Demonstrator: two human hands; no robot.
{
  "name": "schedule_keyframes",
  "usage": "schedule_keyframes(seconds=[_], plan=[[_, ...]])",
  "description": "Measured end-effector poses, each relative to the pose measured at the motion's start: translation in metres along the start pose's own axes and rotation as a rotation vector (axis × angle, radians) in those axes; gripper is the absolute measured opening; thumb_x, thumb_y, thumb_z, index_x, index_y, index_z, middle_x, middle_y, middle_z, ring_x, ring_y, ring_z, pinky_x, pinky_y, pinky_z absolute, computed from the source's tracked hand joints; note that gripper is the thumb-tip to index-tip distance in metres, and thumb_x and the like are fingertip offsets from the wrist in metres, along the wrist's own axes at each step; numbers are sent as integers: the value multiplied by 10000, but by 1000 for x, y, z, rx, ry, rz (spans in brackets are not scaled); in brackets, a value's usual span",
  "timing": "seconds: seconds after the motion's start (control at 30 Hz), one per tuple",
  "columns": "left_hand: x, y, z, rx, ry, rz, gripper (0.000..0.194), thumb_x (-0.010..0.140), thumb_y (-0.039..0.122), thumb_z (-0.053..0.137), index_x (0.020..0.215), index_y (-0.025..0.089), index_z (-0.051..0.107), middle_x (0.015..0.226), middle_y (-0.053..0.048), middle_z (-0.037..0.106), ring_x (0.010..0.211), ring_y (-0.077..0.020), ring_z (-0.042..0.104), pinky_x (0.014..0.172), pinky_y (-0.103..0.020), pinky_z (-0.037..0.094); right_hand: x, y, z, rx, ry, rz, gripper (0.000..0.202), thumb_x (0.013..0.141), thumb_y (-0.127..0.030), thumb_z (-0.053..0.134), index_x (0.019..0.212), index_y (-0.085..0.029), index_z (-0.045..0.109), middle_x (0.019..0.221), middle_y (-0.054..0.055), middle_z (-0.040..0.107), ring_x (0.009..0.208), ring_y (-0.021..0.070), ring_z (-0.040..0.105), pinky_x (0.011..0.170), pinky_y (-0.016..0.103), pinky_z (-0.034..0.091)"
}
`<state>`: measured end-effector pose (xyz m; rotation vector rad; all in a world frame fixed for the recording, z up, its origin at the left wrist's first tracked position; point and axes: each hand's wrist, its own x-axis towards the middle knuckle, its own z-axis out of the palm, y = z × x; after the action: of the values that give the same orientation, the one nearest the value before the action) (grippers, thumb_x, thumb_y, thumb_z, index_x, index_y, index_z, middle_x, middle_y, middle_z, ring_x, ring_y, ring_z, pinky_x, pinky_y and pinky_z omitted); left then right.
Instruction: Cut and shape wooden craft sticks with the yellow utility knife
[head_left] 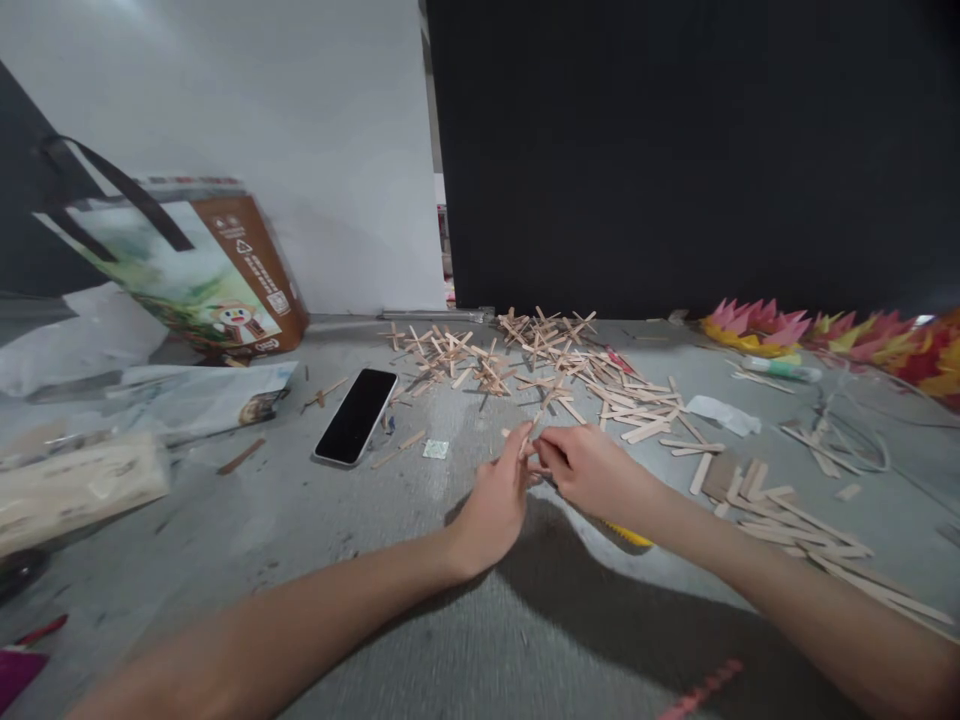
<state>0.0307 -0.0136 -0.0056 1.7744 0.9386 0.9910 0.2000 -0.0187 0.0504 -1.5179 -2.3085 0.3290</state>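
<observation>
Both my hands meet low over the middle of the grey tabletop. My left hand (491, 510) is closed, its fingertips pinching a thin wooden craft stick (546, 402) that pokes up between the hands. Against it presses my right hand (596, 468), also closed, its fingers curled at the same stick. Whether a second stick is in the pinch is hidden by the fingers. Just beyond lies a pile of craft sticks (450, 355) joined into crossed, star-like shapes. Loose flat sticks (637, 405) spread to the right of it. Something yellow (628, 535) shows under my right wrist.
A black-screened phone (356, 415) lies left of my hands, near a small pale square (436, 450). Further left stand a printed carrier bag (202, 265) and plastic packaging (82, 485). Pink-and-yellow paper petals (757, 328), a cable (847, 440) and more sticks (795, 525) lie right.
</observation>
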Motion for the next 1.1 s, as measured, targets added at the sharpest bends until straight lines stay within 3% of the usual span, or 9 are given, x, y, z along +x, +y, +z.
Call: schedule_keyframes(seconds=[0.17,0.33,0.43,0.63,0.77,0.9,1.1], plan=[[-1,1,0,83,55,-53,450,1084,349,348,1505,213,430,1046,-126,747,891,-232,739,841,-365,565,5,1,-1,25,-8,10,249,996,-149,447,785,-178,575,670,17,616,539,114,434,555,290,230],[0,1,1,89,43,-49,446,1099,359,287,1517,233,382,1081,-107,749,965,-228,760,883,-375,583,3,1,-16,120,-79,43,388,1017,-296,471,647,-192,524,557,-19,518,505,107,391,517,282,227],[0,-2,1,118,55,-41,464,1100,371,290,1535,236,378,1090,-108,752,982,-229,756,917,-383,578,3,2,-21,149,-106,60,364,991,-249,481,637,-190,535,554,-12,551,494,106,427,520,277,248],[-3,-1,1,233,-31,10,486,1084,337,338,1549,215,411,1156,-152,730,931,-244,714,893,-390,557,7,4,-15,152,-52,-21,258,952,-138,488,714,-186,576,671,11,658,563,112,514,570,261,302],[-1,1,1,157,34,-52,453,1063,253,353,1507,213,433,1038,-119,732,870,-230,702,849,-374,552,9,8,-11,294,-64,-27,283,1028,-236,454,790,-191,599,686,3,662,572,115,541,582,251,349],[1,-2,1,109,71,-6,488,1007,131,377,1485,208,437,1118,-109,723,986,-221,699,949,-382,536,12,17,-8,502,-114,-90,273,1033,-353,513,837,-202,628,708,-10,665,630,123,584,614,240,405],[2,-7,-1,118,29,45,475,1046,219,368,1515,192,437,1228,-142,708,1014,-246,707,942,-415,563,15,29,4,638,-92,-2,391,1006,-454,562,713,-197,600,616,-19,622,567,120,562,566,233,416]])
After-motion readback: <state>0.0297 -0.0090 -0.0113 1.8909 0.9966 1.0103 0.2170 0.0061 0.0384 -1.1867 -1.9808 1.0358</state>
